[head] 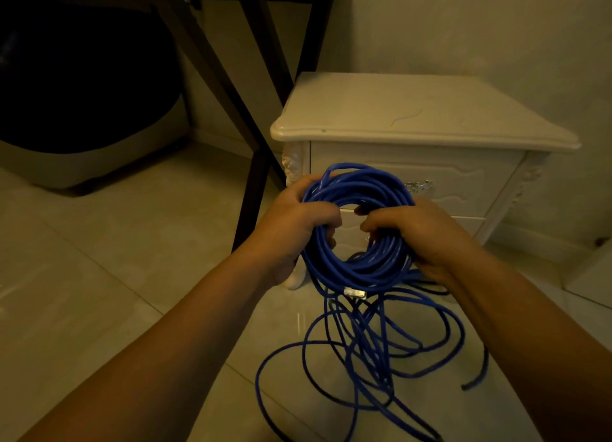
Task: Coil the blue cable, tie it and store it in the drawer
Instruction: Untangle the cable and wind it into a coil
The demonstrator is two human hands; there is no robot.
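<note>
A thick coil of blue cable (359, 183) hangs in the air in front of the white nightstand. My left hand (291, 223) grips the coil's left side, fingers curled through the ring. My right hand (417, 233) grips its right side. A clear plastic plug (355, 292) dangles at the coil's bottom. Loose loops of the same cable (374, 349) trail down and lie tangled on the tiled floor below. The nightstand's top drawer (463, 180) is closed, and its silver handle (419, 185) shows just right of the coil.
The white nightstand (424, 117) stands against the wall straight ahead. A dark table's legs (255, 163) stand left of it. A dark, light-rimmed bulky object (82, 110) sits at far left. Glossy floor tiles (99, 276) spread below.
</note>
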